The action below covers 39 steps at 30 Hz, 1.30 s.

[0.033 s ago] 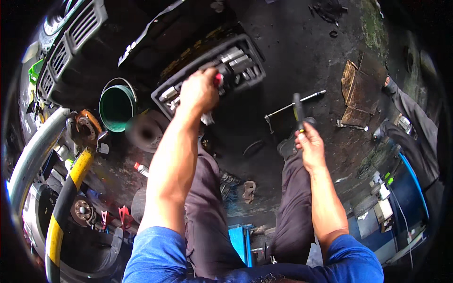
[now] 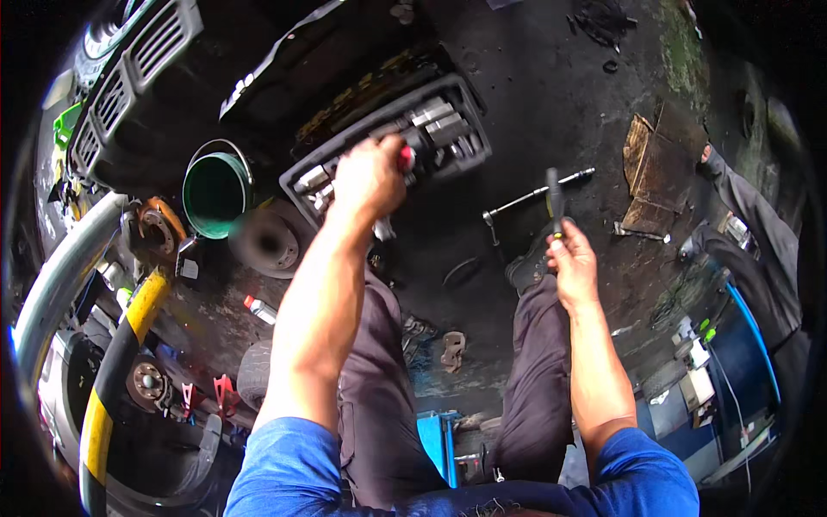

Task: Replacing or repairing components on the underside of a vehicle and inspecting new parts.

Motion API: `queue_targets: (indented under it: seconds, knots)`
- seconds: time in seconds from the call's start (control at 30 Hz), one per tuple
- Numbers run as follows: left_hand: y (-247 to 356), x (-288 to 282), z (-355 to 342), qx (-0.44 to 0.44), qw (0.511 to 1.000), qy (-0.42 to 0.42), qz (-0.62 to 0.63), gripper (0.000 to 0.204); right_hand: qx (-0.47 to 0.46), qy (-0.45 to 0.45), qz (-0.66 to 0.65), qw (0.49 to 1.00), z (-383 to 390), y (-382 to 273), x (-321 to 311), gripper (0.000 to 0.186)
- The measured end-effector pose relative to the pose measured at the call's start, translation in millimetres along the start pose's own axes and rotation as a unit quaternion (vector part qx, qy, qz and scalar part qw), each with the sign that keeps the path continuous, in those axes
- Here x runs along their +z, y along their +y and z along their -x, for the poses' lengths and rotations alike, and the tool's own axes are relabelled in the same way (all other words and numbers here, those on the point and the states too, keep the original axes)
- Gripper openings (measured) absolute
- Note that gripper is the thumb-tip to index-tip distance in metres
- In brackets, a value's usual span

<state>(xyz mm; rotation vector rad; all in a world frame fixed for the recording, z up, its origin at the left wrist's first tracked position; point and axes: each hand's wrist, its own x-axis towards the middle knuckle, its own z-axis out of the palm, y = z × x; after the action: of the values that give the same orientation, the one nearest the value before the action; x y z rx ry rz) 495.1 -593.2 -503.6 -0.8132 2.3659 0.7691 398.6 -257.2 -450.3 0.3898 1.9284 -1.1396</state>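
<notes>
My left hand (image 2: 369, 179) reaches over an open dark tool case (image 2: 297, 183) of metal sockets (image 2: 446, 127). Its fingers are curled down, and a small red-ended piece (image 2: 406, 158) shows beside them. What they hold, if anything, is hidden. My right hand (image 2: 575, 267) is raised above my right knee, closed round the lower end of a slim dark tool with yellow marks (image 2: 554, 200). That tool points away from me and is slightly blurred. Beyond it, on the dark floor, lies a long chrome ratchet bar (image 2: 538, 193).
A green bucket (image 2: 214, 196) and a brake disc (image 2: 265, 241) stand left of the case. A yellow-and-black striped bar (image 2: 121, 379) rises at left, beside a car grille (image 2: 129, 77). Torn cardboard (image 2: 663, 172) lies at right, near another person's sleeve (image 2: 749, 198).
My right hand and its tool have shifted slightly right. The left hand is a little lower and further right in the picture, still over the case.
</notes>
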Motion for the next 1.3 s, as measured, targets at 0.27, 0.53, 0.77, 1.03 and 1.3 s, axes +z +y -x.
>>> queue_targets:
  seconds: [0.27, 0.53, 0.77, 1.03, 1.3]
  knots:
    - [11, 39, 118, 0.023, 0.995, -0.035, 0.085, 0.035, -0.260, -0.035, 0.330, 0.907, -58, -62, 21, 0.039]
    - [9, 78, 157, 0.035, 0.990, -0.023, 0.133, 0.033, -0.502, -0.182, 0.518, 0.668, -79, -104, 127, 0.037]
    - [0, 77, 156, 0.048, 0.990, 0.013, 0.134, 0.035, -0.552, -0.241, 0.584, 0.544, -114, -84, 221, 0.044]
    - [-27, 52, 102, 0.021, 0.992, 0.064, 0.104, 0.029, -0.322, -0.076, 0.375, 0.866, -121, -102, 184, 0.042]
    - [-30, 14, -11, 0.038, 0.992, 0.101, 0.067, 0.036, -0.302, -0.061, 0.481, 0.821, -134, -88, 157, 0.058]
